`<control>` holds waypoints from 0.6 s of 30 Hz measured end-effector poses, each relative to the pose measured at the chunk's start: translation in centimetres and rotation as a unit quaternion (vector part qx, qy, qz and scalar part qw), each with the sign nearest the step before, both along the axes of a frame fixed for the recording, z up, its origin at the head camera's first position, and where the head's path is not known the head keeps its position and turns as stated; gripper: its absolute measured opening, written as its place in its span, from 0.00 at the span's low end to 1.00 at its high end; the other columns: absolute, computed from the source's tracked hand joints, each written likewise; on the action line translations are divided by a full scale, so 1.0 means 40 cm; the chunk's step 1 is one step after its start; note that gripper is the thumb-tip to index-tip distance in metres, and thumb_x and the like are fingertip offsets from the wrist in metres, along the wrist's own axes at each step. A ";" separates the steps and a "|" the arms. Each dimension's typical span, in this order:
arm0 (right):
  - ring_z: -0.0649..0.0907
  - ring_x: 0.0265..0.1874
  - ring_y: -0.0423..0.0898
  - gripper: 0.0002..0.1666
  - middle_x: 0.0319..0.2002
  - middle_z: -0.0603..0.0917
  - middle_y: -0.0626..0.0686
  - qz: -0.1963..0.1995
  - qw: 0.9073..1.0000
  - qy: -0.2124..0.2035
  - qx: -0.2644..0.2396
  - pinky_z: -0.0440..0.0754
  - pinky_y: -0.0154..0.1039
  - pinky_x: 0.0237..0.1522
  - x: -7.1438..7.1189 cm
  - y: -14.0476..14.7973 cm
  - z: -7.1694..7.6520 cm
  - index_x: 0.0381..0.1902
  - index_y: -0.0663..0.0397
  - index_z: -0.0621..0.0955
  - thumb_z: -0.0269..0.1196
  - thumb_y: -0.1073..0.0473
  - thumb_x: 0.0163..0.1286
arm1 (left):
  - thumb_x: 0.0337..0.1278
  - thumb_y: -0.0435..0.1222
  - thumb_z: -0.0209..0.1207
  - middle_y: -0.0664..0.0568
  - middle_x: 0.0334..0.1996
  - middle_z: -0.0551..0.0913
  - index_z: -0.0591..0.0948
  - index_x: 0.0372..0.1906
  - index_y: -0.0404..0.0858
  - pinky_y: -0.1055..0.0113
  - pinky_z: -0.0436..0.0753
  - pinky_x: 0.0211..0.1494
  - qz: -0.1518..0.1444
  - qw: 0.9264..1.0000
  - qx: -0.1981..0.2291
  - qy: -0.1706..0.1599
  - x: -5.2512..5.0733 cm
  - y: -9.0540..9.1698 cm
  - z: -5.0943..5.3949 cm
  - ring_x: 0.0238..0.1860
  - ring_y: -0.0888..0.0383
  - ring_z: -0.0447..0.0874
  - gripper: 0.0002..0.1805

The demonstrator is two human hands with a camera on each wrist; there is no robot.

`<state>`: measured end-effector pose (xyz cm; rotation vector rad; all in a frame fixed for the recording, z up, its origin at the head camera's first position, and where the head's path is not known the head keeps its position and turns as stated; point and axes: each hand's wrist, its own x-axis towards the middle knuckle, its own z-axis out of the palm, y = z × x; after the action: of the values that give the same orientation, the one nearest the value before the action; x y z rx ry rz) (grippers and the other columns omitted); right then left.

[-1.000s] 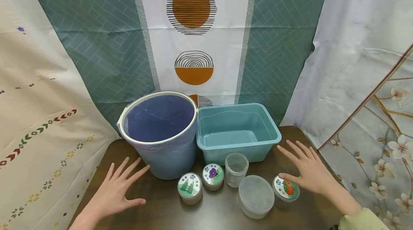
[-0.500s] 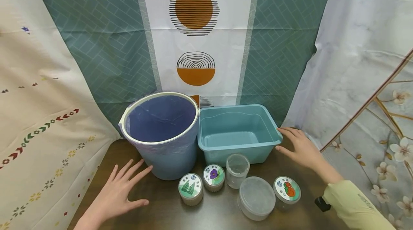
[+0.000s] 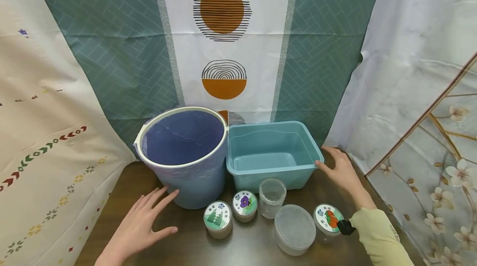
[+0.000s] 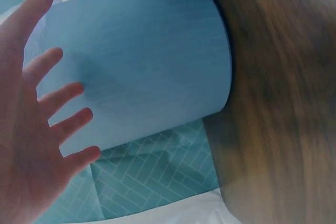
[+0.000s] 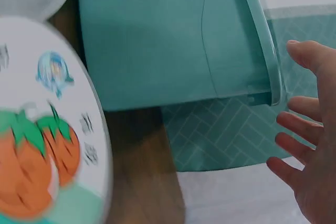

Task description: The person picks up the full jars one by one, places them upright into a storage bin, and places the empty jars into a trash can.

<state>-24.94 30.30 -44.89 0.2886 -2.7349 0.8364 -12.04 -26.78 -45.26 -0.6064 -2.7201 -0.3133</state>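
Note:
A blue bucket (image 3: 193, 187) with a cream rim and plastic liner stands on the table; my left hand (image 3: 139, 224) is at its lower left, fingers spread, holding nothing. In the left wrist view that hand (image 4: 37, 108) is beside the bucket wall (image 4: 142, 61). Right of the bucket is a teal basin (image 3: 273, 175). My right hand (image 3: 343, 172) is at the basin's right end, thumb by the rim, fingers extended. The right wrist view shows the hand (image 5: 310, 124) with a small gap between its thumb and the basin's rim (image 5: 268, 51).
In front stand a green-leaf-labelled jar (image 3: 218, 220), a purple-flower-labelled jar (image 3: 244, 204), a clear empty-looking jar (image 3: 272, 195), a wide translucent lidded tub (image 3: 294, 228) and an orange-fruit-labelled jar (image 3: 328, 220) near my right sleeve (image 3: 378, 233). Patterned cloths hang behind and at both sides.
My right hand has moved from above the fruit-labelled jar, forward and left, to the basin's right end. My left hand has shifted slightly right and its fingers look less spread. The containers stay put.

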 end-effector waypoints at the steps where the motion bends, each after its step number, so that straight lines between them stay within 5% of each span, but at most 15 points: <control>1: 0.64 0.67 0.71 0.40 0.68 0.67 0.70 -0.005 1.000 -0.004 -0.013 0.60 0.70 0.64 0.002 -0.004 -0.006 0.71 0.61 0.66 0.62 0.44 0.70 | 0.41 0.65 0.69 0.46 0.68 0.72 0.67 0.72 0.57 0.39 0.68 0.63 -0.001 1.000 0.001 0.003 0.000 0.002 -0.001 0.67 0.39 0.71 0.49; 10: 0.71 0.64 0.67 0.42 0.67 0.70 0.68 -0.060 0.995 -0.022 -0.078 0.69 0.66 0.61 0.005 -0.035 -0.062 0.73 0.60 0.64 0.60 0.42 0.71 | 0.42 0.62 0.71 0.55 0.64 0.77 0.71 0.70 0.55 0.49 0.79 0.55 -0.014 0.999 0.018 0.036 0.004 0.034 -0.002 0.61 0.52 0.80 0.46; 14: 0.80 0.57 0.61 0.40 0.62 0.76 0.66 -0.084 0.986 -0.027 -0.140 0.81 0.38 0.52 0.014 -0.055 -0.076 0.73 0.57 0.64 0.60 0.44 0.72 | 0.41 0.60 0.72 0.56 0.64 0.77 0.72 0.69 0.55 0.50 0.81 0.52 -0.015 0.999 0.025 0.044 0.006 0.049 -0.007 0.60 0.53 0.80 0.45; 18: 0.81 0.52 0.42 0.37 0.64 0.76 0.64 -0.111 0.971 -0.029 -0.211 0.70 0.13 0.41 0.022 -0.077 -0.084 0.73 0.54 0.65 0.62 0.48 0.72 | 0.39 0.59 0.74 0.57 0.64 0.77 0.72 0.69 0.55 0.51 0.81 0.52 -0.011 0.999 0.034 0.042 0.005 0.061 -0.015 0.60 0.54 0.80 0.45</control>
<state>-24.04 27.22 -48.24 -0.1275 -2.4914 1.3376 -11.85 -24.35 -45.84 -0.6170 -2.6140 -0.3750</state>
